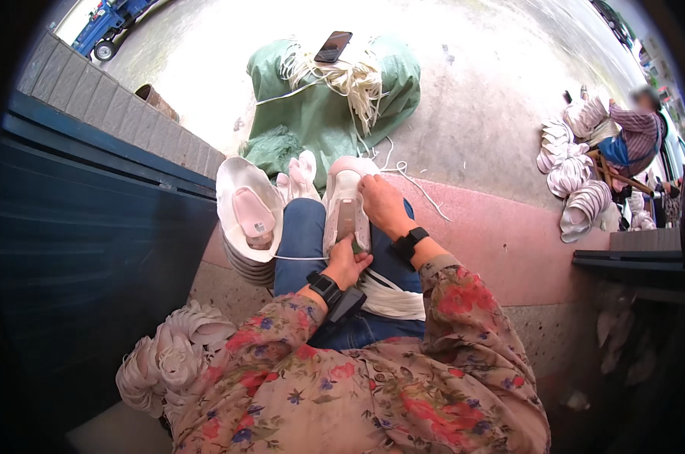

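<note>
A loose hank of white laces (394,300) lies across the lap, likely kept there for easy reach. Just beyond, the left hand (345,263) grips the near end of a pale shoe upper (347,181) resting on the thighs; the right hand (385,204) grips its right edge farther up, seemingly steadying it from two sides. Beside the left leg stands a nested stack of uppers (226,189), apparently to save room. Farther out, a green sack (282,121) serves as a stand for more laces (365,87) and a phone (332,47).
</note>
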Demonstrator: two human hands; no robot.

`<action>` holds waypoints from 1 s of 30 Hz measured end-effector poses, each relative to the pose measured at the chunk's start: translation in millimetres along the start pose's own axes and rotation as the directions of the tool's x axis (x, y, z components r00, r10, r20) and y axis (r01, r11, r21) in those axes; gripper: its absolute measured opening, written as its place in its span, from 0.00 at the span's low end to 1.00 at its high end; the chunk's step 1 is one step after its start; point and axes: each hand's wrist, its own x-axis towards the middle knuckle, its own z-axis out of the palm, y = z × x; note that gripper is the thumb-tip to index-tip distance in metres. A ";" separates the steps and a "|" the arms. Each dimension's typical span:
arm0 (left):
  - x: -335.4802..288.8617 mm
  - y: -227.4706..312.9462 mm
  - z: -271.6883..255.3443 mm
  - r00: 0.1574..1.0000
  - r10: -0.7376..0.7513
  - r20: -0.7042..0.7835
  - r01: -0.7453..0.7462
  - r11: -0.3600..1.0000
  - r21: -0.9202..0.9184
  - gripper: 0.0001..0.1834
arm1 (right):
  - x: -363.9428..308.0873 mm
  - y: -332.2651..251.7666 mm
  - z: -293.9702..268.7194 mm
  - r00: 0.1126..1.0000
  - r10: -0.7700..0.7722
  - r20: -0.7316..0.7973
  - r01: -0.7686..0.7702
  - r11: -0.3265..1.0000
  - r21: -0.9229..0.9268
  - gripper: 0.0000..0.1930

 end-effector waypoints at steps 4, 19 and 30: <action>10.2 -2.5 -3.8 0.999 -0.006 0.051 0.007 1.000 -0.026 0.11 | 11.5 0.8 8.7 0.993 0.116 0.000 -0.116 0.993 0.008 0.06; -45.3 -7.9 -6.0 0.944 0.318 0.084 -0.327 0.876 0.355 0.06 | 28.5 17.3 23.1 0.963 0.269 0.034 -0.271 0.955 0.120 0.08; -38.6 1.6 -9.9 0.904 0.381 0.196 -0.403 0.604 0.688 0.14 | 34.8 10.2 8.4 0.958 -0.281 -0.060 0.278 0.959 -0.055 0.05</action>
